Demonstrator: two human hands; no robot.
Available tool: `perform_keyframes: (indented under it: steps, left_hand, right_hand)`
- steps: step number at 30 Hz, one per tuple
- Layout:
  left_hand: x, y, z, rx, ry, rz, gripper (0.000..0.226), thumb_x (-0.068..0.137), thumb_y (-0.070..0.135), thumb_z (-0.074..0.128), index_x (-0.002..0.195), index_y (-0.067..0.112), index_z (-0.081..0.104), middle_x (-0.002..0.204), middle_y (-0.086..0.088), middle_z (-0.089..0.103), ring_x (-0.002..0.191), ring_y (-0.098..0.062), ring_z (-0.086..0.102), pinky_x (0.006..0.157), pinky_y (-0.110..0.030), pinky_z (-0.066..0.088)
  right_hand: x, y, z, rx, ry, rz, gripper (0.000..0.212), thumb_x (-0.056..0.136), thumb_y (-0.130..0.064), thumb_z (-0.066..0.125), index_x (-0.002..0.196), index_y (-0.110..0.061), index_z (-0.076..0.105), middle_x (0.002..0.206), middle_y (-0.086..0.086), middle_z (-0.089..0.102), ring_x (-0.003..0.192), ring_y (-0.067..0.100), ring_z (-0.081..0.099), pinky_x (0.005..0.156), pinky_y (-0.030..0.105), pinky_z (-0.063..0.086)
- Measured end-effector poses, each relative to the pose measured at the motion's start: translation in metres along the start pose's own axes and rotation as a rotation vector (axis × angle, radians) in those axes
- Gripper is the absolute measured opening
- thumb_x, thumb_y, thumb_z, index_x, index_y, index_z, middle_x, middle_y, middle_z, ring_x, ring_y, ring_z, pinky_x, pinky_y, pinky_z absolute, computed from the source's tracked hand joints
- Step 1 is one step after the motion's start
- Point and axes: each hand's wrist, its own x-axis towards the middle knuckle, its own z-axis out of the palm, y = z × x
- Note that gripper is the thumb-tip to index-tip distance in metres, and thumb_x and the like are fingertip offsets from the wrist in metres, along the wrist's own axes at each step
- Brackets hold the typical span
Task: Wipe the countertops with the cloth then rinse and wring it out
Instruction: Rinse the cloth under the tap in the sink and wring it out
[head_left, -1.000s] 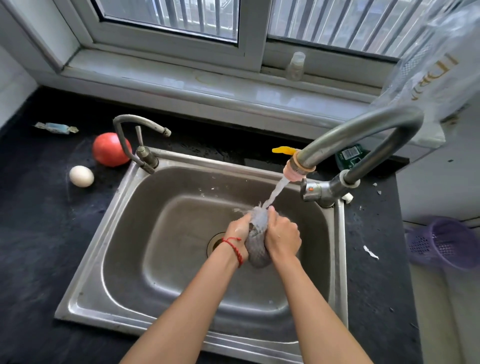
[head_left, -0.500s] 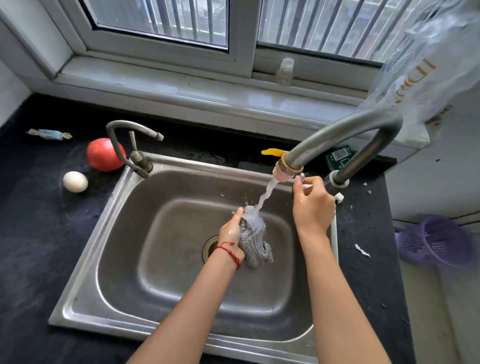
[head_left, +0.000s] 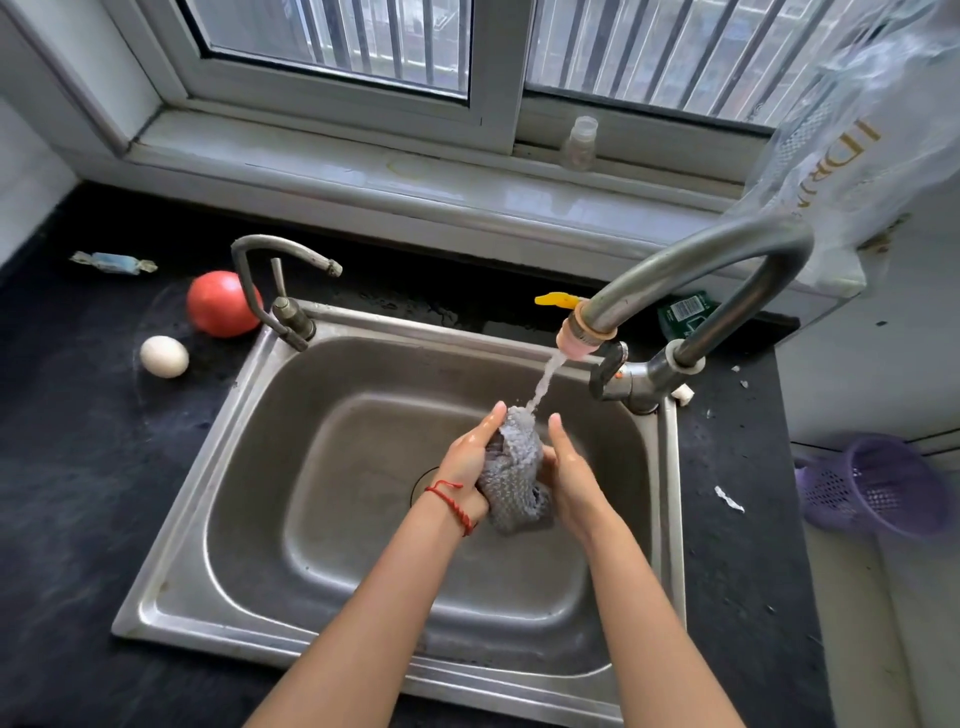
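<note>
Black countertop (head_left: 78, 467) surrounds a steel sink (head_left: 249, 525) set under a white-framed window (head_left: 488, 67) with vertical bars outside. Left of the sink: a red tomato (head_left: 221, 304), a white egg (head_left: 163, 356) and, farther back, a wrapped candy (head_left: 114, 262). At the sink's back-left corner stands a small curved tap (head_left: 275, 280); at its back-right corner a large gooseneck faucet (head_left: 701, 270) with a pink nozzle runs water down into the basin. Right of the sink, white scraps dot the counter and a purple basket (head_left: 878, 486) sits lower down (partly cut by the frame edge). Behind the faucet lies a dark green packet (head_left: 685, 314), label too small to read. A clear plastic bag (head_left: 872, 135) hangs above the sink's right side; gold letters on it look like "IDR", the rest is cut off. A small clear bottle (head_left: 579, 143) stands on the sill.

Grey cloth (head_left: 514, 478) is over the sink's drain, directly under the stream. Left hand (head_left: 467, 467) (red string at wrist) cups it from one side, fingers curled around the bunched fabric; right hand (head_left: 569, 478) presses the other side, fingers mostly straight, palm on the cloth. Drain mostly hidden by hands
</note>
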Motion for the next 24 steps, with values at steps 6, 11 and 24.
perform_keyframes:
  steps: [6, 11, 24]
  left_hand:
    - [-0.013, 0.007, -0.002, -0.054, 0.109, 0.232, 0.016, 0.083, 0.021, 0.061, 0.083, 0.006, 0.058, 0.094, -0.020, 0.061, 0.088, -0.032, 0.058, 0.095, -0.054, 0.044]
    - [-0.016, 0.010, -0.012, 0.332, 0.361, 0.530, 0.028, 0.089, 0.009, 0.054, 0.062, 0.015, 0.050, 0.063, 0.000, 0.048, 0.053, 0.004, 0.047, 0.060, -0.019, 0.039]
    - [-0.038, -0.001, 0.002, 0.928, 0.337, 0.818, 0.011, 0.074, 0.025, 0.059, 0.083, 0.020, 0.059, 0.073, 0.011, 0.062, 0.072, -0.010, 0.060, 0.072, -0.026, 0.050]
  right_hand:
    - [-0.001, -0.001, 0.004, 0.039, 0.144, -0.315, 0.005, 0.080, -0.009, 0.066, 0.078, -0.014, 0.066, 0.078, 0.003, 0.068, 0.077, 0.017, 0.061, 0.065, 0.019, 0.053]
    - [-0.010, -0.009, -0.004, -0.240, 0.346, -0.537, 0.019, 0.076, -0.013, 0.072, 0.069, -0.019, 0.055, 0.070, -0.003, 0.060, 0.066, 0.009, 0.054, 0.060, 0.018, 0.046]
    - [-0.012, -0.012, 0.018, -0.029, 0.512, -0.270, 0.024, 0.082, -0.035, 0.063, 0.075, -0.012, 0.059, 0.080, 0.005, 0.064, 0.082, 0.022, 0.060, 0.082, 0.039, 0.050]
